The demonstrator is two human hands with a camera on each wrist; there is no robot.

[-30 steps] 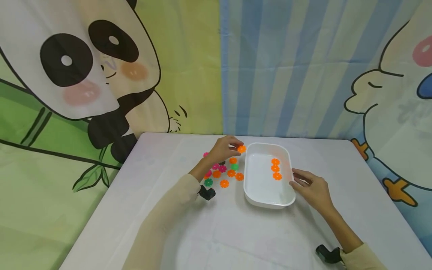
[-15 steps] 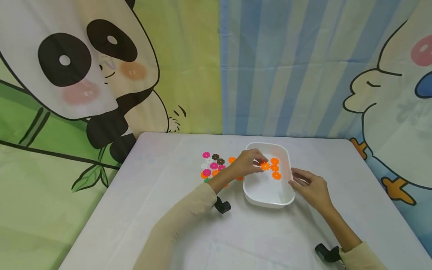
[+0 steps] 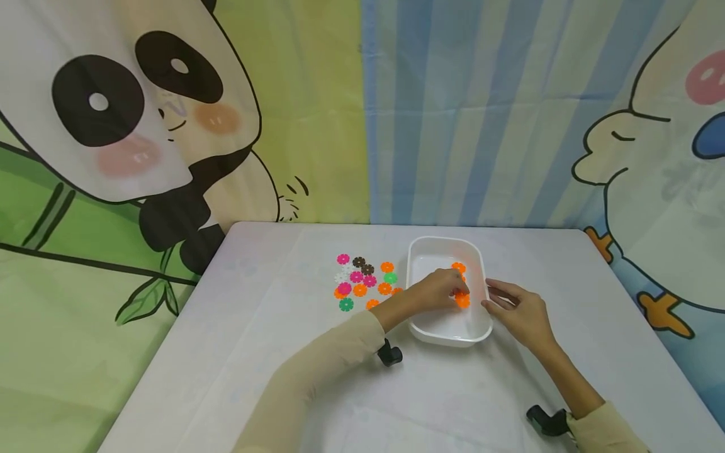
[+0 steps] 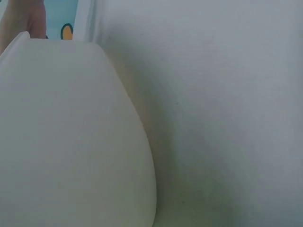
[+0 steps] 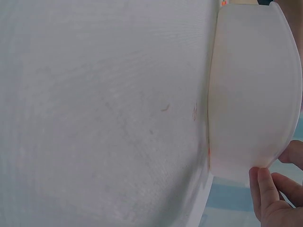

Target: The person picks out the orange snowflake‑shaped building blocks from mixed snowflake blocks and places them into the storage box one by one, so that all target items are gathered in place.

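Observation:
Inside the white rectangular tray (image 3: 447, 341), my left hand (image 3: 438, 290) pinches an orange flower-shaped disc (image 3: 462, 301) low over the floor. Other orange discs (image 3: 459, 267) lie just beyond its fingertips, partly covered by the hand. My right hand (image 3: 522, 316) holds the tray's right side, thumb and fingers at the rim. In the right wrist view, the fingers (image 5: 267, 189) press the outer wall close under the lip. The left wrist view is mostly filled by the tray's outer wall (image 4: 71, 127); the left hand's fingers are out of it.
Left of the tray, a loose group of flower-shaped discs lies on the white table (image 3: 226, 352): orange (image 3: 359, 290), pink (image 3: 343, 258), brown (image 3: 359, 262), green (image 3: 346, 304) and white (image 3: 342, 277). A printed cartoon curtain (image 3: 317, 126) hangs behind the table's far edge.
My left hand has carried an orange disc from above the loose group, rightward over the tray's edge and down beside the other orange discs. The right hand stays at the rim.

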